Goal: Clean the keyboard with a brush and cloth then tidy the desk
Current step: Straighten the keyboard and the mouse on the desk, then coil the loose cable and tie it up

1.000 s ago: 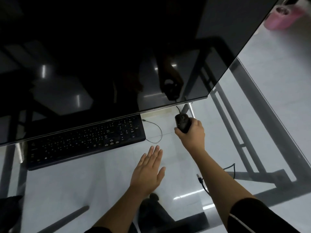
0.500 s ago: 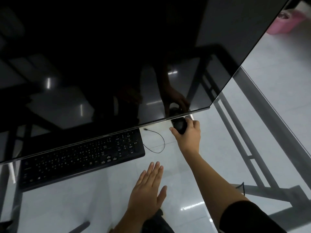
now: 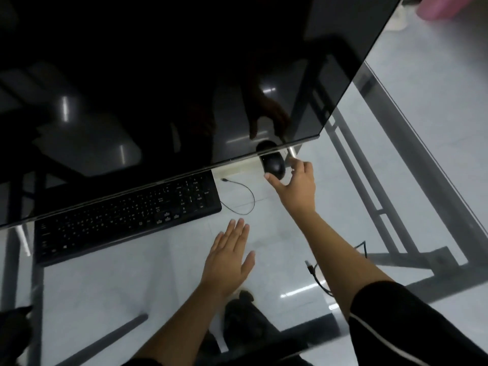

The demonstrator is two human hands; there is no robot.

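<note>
A black keyboard (image 3: 126,217) lies on the glass desk (image 3: 105,281), its far edge tucked under a large dark monitor (image 3: 158,75). A black mouse (image 3: 273,165) sits at the monitor's lower right corner. My right hand (image 3: 298,186) is just behind the mouse with thumb and fingers spread around its near end, the palm off it. My left hand (image 3: 229,260) rests flat on the glass right of the keyboard, fingers apart and holding nothing. No brush or cloth is in view.
A thin black cable (image 3: 244,199) loops between keyboard and mouse. Another cable with a plug (image 3: 313,270) hangs by my right forearm. The desk's grey metal frame (image 3: 369,196) shows through the glass. A pink container (image 3: 449,6) stands on the floor, far right.
My right hand pushed the mouse away to the monitor's lower edge, then loosened its grip and drew back, so most of the mouse shows. My left hand stayed flat on the glass.
</note>
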